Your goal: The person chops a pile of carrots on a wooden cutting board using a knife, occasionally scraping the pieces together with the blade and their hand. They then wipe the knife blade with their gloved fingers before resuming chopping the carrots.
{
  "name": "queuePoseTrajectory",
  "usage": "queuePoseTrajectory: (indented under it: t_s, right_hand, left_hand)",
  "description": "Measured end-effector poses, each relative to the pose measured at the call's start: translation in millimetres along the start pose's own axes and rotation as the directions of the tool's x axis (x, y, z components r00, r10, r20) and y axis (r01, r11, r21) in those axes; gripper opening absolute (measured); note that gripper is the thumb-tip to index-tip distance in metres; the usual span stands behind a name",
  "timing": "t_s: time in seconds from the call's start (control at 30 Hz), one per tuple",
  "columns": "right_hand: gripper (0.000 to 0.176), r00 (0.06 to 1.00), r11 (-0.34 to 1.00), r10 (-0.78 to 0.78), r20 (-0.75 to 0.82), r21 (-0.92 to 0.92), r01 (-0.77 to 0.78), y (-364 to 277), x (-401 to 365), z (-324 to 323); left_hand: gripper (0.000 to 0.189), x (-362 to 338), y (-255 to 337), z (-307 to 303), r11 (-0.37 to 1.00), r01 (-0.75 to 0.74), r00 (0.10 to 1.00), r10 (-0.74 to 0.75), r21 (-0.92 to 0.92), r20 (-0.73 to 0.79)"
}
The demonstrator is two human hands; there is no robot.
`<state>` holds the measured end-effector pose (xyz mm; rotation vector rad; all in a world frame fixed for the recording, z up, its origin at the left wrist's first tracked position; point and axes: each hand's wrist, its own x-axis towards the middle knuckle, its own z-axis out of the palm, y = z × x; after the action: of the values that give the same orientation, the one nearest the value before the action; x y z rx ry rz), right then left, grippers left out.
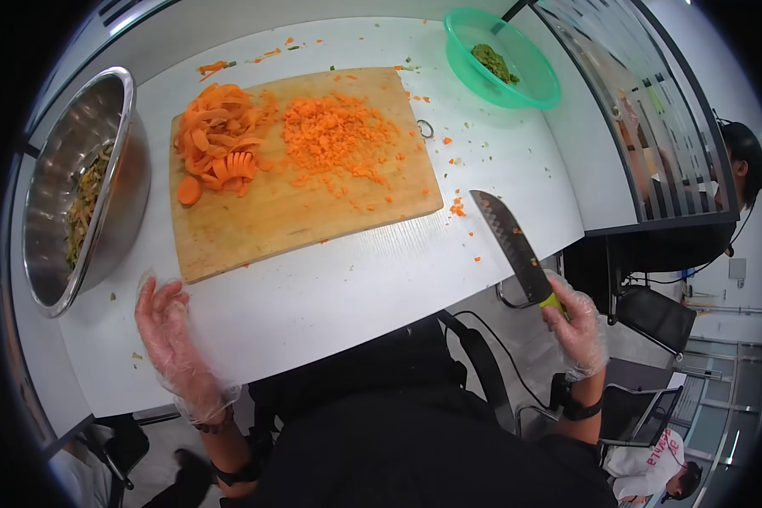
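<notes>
My right hand [577, 326], in a clear plastic glove, grips a kitchen knife [510, 241] by its yellow-green handle at the table's right front edge. The dark blade points up and left over the tabletop, with orange bits stuck to it. My left hand [172, 339], also gloved, is over the table's left side with fingers apart and holds nothing. Its fingertips are near the lower left corner of a wooden cutting board [271, 233]. On the board lie minced carrot [330, 131], a heap of carrot strips [212, 127] and carrot slices [229, 173].
A large steel bowl [131, 186] with a shredded mixture stands tilted in view at the left. At the back right, a green plastic bowl [538, 89] holds chopped greens [493, 63]. Carrot scraps dot the white table [356, 292]. Two other people appear at right, beyond a partition.
</notes>
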<state>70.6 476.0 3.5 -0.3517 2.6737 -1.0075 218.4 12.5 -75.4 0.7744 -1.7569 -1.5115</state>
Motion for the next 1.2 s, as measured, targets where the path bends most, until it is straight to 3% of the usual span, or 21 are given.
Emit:
queuePoseTrajectory:
  t_s: [0.1,0.2,0.3,0.33,0.47,0.57,0.7,0.8,0.87,0.93,0.97,1.0,1.1,1.2]
  right_hand:
    - [0.047,1.000,0.994,-0.011,0.023,-0.112,0.013,12.4,-3.0,-7.5]
    - [0.047,0.970,0.976,-0.166,0.180,-0.114,0.188,13.9,8.3,-8.1]
    - [0.048,0.981,0.992,-0.003,0.195,-0.122,0.027,7.5,26.2,-13.0]
    - [0.047,0.986,0.989,-0.081,0.146,-0.111,0.098,20.9,35.5,-13.2]
    - [0.042,0.998,0.957,-0.065,-0.001,-0.283,0.062,17.1,68.9,-26.5]
    - [0.043,0.993,0.998,-0.007,-0.118,0.067,0.015,31.0,83.2,-24.1]
    - [0.038,0.983,0.971,0.024,-0.181,0.240,0.021,0.1,103.7,-4.8]
    - [0.030,0.989,0.989,-0.097,-0.111,0.103,0.108,-35.6,121.3,10.0]
    - [0.023,0.975,0.973,-0.221,-0.038,-0.073,0.218,-54.7,136.6,14.5]
    - [0.019,0.887,0.871,-0.455,-0.082,-0.250,0.423,-74.2,155.8,25.8]
    - [0.017,0.823,0.795,-0.560,-0.091,-0.336,0.504,-83.2,165.5,32.1]
    - [0.016,0.825,0.787,-0.560,-0.078,-0.360,0.501,-91.8,177.2,37.3]
    - [0.017,0.820,0.765,-0.569,-0.061,-0.404,0.501,-107.8,217.7,50.4]
    - [0.020,0.784,0.740,-0.616,-0.076,-0.395,0.544,-109.2,254.7,58.8]
  left_hand:
    - [0.049,0.0,-0.2,0.0,1.000,0.017,1.000,-0.017,0.005,-0.007]
    - [0.048,0.7,5.1,2.1,0.996,0.052,0.998,-0.050,0.075,-0.037]
    - [0.048,1.9,7.8,5.0,0.994,0.020,0.999,-0.016,0.104,-0.040]
    - [0.048,3.1,7.1,4.7,0.994,0.025,0.999,-0.021,0.111,-0.036]
    - [0.050,2.0,-1.7,-0.9,0.997,0.019,0.999,-0.017,0.080,-0.028]
    - [0.051,2.7,2.4,0.2,1.000,-0.006,0.999,0.006,0.013,-0.036]
    - [0.048,0.4,16.2,-4.2,0.992,-0.049,0.998,0.045,0.120,0.036]
    - [0.042,1.0,55.5,-3.7,0.972,-0.092,0.980,0.051,0.216,0.191]
    - [0.038,12.3,85.3,-2.0,0.911,-0.274,0.895,0.125,0.309,0.427]
    - [0.030,21.6,103.3,9.5,0.836,-0.462,0.776,0.220,0.295,0.591]
    - [0.036,26.3,115.0,18.5,0.773,-0.584,0.682,0.302,0.247,0.667]
    - [0.044,30.1,126.0,28.3,0.698,-0.691,0.570,0.368,0.186,0.734]
    - [0.042,35.2,151.9,51.8,0.596,-0.801,0.347,0.541,-0.058,0.766]
    - [0.041,37.8,174.4,68.6,0.526,-0.835,0.245,0.615,-0.159,0.750]
